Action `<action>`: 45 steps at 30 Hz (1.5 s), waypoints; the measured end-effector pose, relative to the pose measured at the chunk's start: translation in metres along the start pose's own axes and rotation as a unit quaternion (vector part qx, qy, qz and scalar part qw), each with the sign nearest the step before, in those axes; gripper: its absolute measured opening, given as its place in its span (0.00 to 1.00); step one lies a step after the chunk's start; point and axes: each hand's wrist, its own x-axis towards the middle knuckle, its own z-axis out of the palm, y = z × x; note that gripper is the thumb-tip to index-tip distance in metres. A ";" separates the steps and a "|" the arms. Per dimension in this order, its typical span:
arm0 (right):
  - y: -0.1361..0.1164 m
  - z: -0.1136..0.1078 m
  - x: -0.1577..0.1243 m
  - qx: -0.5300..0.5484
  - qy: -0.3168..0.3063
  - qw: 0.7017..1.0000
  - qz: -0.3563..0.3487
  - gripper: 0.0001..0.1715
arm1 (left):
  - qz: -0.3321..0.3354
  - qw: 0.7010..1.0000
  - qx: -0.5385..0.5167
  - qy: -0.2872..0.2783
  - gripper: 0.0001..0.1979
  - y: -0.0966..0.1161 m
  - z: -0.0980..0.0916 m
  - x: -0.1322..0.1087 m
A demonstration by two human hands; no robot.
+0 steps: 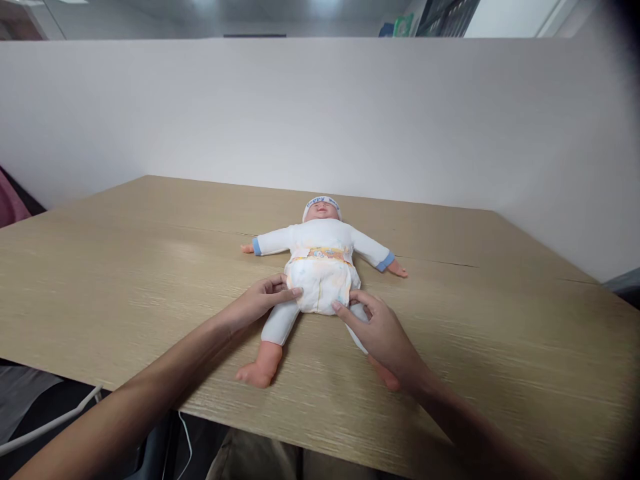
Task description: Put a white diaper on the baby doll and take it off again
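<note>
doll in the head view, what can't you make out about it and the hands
All in the head view:
Doll: its back is hidden, since it lies face up on the table.
Foot on the picture's right: partly covered by the right hand.
Left hand: some fingers are partly hidden behind its thumb.
Cap: lettering too small to read in full.
Left arm: cut off by the bottom edge.

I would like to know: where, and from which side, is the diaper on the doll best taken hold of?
Probably hold the diaper by its lower side edges, beside the legs, coming from left and right. The doll lies on its back with legs spread, so both edges seem reachable; the left hand and right hand touch it there.
</note>
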 end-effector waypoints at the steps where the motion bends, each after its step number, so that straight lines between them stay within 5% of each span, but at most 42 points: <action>1: -0.001 0.000 0.000 -0.002 -0.002 1.000 -0.001 0.21 | 0.007 1.000 0.000 0.000 0.24 -0.001 0.000 0.000; 9: -0.005 -0.002 -0.002 -0.020 0.011 1.000 -0.015 0.19 | 0.110 0.986 0.100 0.076 0.22 -0.017 0.014 -0.006; 16: -0.006 0.002 -0.008 -0.052 0.052 0.996 -0.050 0.18 | 0.120 0.976 0.138 0.118 0.20 -0.013 0.018 -0.008; 26: 0.000 -0.001 -0.006 -0.041 0.047 0.997 -0.053 0.16 | 0.161 0.947 0.228 0.160 0.19 -0.022 0.005 -0.003; 33: 0.006 -0.031 -0.020 -0.068 0.023 0.997 -0.041 0.20 | 0.150 0.941 0.266 0.147 0.18 -0.001 -0.019 -0.015; 37: 0.026 -0.063 0.004 -0.113 0.066 0.990 -0.042 0.23 | 0.219 0.869 0.403 0.184 0.18 0.017 -0.057 0.003; 41: 0.047 -0.084 0.070 -0.199 0.124 0.965 -0.118 0.27 | 0.251 0.767 0.551 0.215 0.24 0.032 -0.088 0.053; 45: 0.048 -0.085 0.129 -0.261 0.045 0.958 -0.109 0.33 | 0.178 0.744 0.618 0.182 0.35 0.041 -0.094 0.100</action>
